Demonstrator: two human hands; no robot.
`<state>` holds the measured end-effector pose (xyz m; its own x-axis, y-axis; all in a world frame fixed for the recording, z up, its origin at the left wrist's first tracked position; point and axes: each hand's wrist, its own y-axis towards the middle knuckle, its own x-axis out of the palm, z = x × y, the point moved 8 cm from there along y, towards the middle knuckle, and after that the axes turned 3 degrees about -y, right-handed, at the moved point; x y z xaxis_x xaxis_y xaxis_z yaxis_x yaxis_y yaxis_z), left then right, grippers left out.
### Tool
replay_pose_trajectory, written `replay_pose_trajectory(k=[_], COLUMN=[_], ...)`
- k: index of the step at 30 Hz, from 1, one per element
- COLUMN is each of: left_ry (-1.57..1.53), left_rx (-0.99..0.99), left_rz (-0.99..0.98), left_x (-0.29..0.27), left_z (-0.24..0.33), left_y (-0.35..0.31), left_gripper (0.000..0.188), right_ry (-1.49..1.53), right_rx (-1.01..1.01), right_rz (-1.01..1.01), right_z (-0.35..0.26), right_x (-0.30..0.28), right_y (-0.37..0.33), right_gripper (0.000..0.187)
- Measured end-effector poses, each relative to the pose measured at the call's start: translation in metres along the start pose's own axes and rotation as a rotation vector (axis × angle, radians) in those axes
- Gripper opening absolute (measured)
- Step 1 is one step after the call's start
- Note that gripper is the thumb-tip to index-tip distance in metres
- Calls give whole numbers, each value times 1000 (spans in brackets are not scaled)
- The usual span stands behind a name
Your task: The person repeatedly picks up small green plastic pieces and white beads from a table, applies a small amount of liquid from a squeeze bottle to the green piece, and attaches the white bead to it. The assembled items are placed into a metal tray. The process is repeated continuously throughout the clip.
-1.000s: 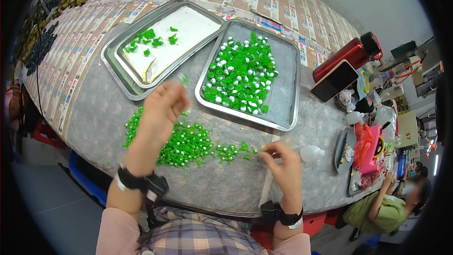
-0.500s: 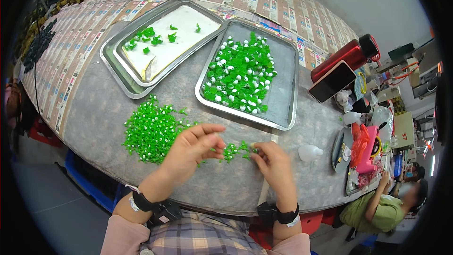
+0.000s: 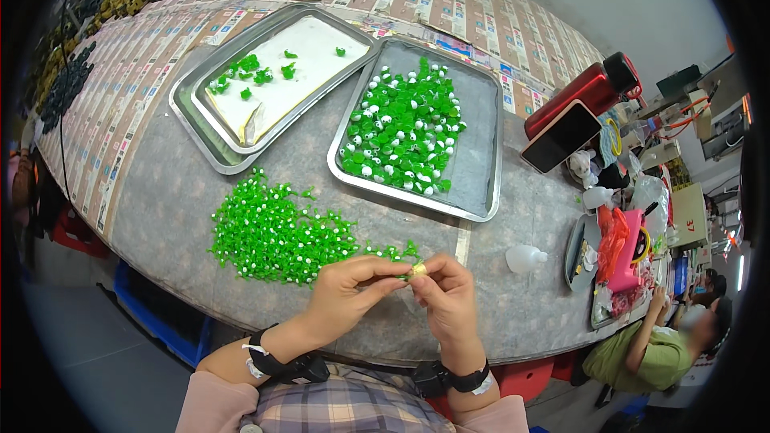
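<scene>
A long worktable [image 3: 160,216] covered with a grey mat, with rows of printed cards laid beyond it, fills the view, and a grey floor shows below its near edge. Close to that edge the left hand [image 3: 346,289] and the right hand [image 3: 447,297] meet fingertip to fingertip, both pinched narrow on one small yellowish-white piece [image 3: 418,270] held up clear of the mat, likely so it can be worked on between the fingers. Just left of the hands lies a loose heap of green plastic parts [image 3: 277,232], many with white tips, within easy reach. Farther back, a steel tray [image 3: 481,144] holds a denser batch of green-and-white parts [image 3: 401,128], and beside it a second tray with a white liner [image 3: 200,112] carries only a few green bits [image 3: 249,72], which looks like sorting by stage. To the right stand a red flask [image 3: 581,92] with a dark phone [image 3: 560,136] leaning on it, and a small clear bottle [image 3: 525,256] lies on the mat. Another person in a green shirt [image 3: 634,357] sits at lower right.
</scene>
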<state>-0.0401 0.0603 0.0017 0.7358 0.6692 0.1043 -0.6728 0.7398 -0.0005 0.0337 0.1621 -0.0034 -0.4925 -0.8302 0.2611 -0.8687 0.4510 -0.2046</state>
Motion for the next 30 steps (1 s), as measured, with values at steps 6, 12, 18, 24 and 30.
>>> replay_pose_trajectory(k=[6, 12, 18, 24, 30], left_ry=[-515, -631, -754, -813, -855], left_rx=[-221, -318, -410, -489, -452], left_rz=[54, 59, 33, 14, -37], left_x=[-7, -6, -3, -1, 1], left_z=[-22, -30, -40, -43, -43], left_y=[4, 4, 3, 1, 3], left_gripper=[12, 11, 11, 11, 12], right_ry=[-590, -1023, -421, -523, -408], right_rx=[-819, -413, -357, -622, -747], right_rz=[902, 863, 586, 549, 649], right_z=[-73, -56, -53, -92, -95], right_x=[-94, -154, -121, -63, -29], right_y=[-68, -36, -25, -43, -41], right_gripper=[16, 36, 47, 62, 64])
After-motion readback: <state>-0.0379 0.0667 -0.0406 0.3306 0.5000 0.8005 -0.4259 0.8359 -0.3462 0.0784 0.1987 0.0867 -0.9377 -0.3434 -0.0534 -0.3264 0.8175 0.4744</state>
